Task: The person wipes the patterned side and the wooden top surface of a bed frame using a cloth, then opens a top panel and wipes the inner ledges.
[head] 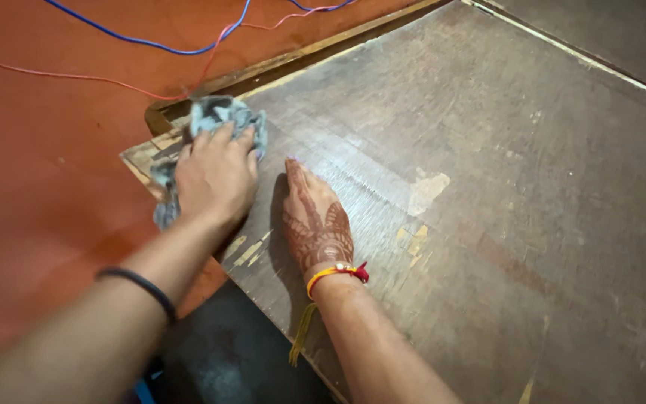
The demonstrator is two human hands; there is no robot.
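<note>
Left hand: palm down, fingers curled over a grey rag, pressing it onto the near-left corner of the board. Rag bunched, showing beyond the fingertips and trailing out past the wrist side toward the board's left edge. Dark band round the left forearm.

Right hand: just right of the left hand, laid flat on the board, fingers straight and together, pointing away. Grasping nothing. Henna pattern across its back. Orange-and-red thread round the wrist, with a yellowish tail hanging off the board's near edge.

Board: worn dark wood, scratched, veneer chipped in pale patches just right of the right hand and along the near edge. Pale strip-like mark running diagonally from the rag's corner toward mid-board.

Left of board: reddish-brown floor. Blue wire and thin red wire lying on it beyond the board's far-left corner, the red one ending close to the rag. Wooden frame edge bordering the board's far side. Dark surface below the near edge, between the two forearms.
</note>
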